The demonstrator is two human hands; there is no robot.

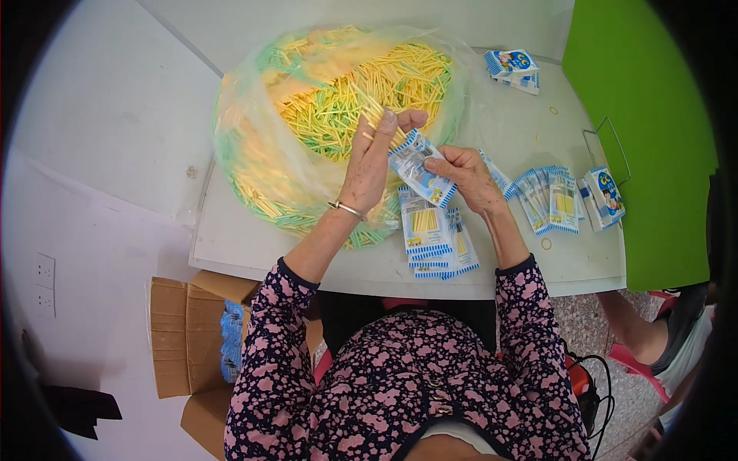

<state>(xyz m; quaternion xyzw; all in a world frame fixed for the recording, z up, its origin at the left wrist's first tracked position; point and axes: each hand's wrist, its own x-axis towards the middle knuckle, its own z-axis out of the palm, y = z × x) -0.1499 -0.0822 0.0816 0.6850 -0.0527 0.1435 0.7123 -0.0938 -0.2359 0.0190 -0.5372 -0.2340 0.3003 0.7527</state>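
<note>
My left hand [369,163] is closed around a small bunch of thin yellow sticks [372,112], their ends pointing up and away. In my right hand [470,178] is a small clear packet with blue striped ends [419,170], pinched between thumb and fingers. The packet's upper end meets the sticks beside my left palm; whether any sticks are inside it I cannot tell. Behind my left hand lies a big clear plastic bag [244,154], open and heaped with loose yellow and green sticks [407,73]. Below my hands, a pile of filled packets [423,223] overlaps near the table's front edge.
More packets [550,198] fan out at the right beside a small white-and-blue box [603,198]. Further packets [513,69] lie at the back right. A green panel [638,138] with a wire bracket [615,146] borders the table [507,286]. At lower left stands a cardboard box [171,338]; a person sits at right.
</note>
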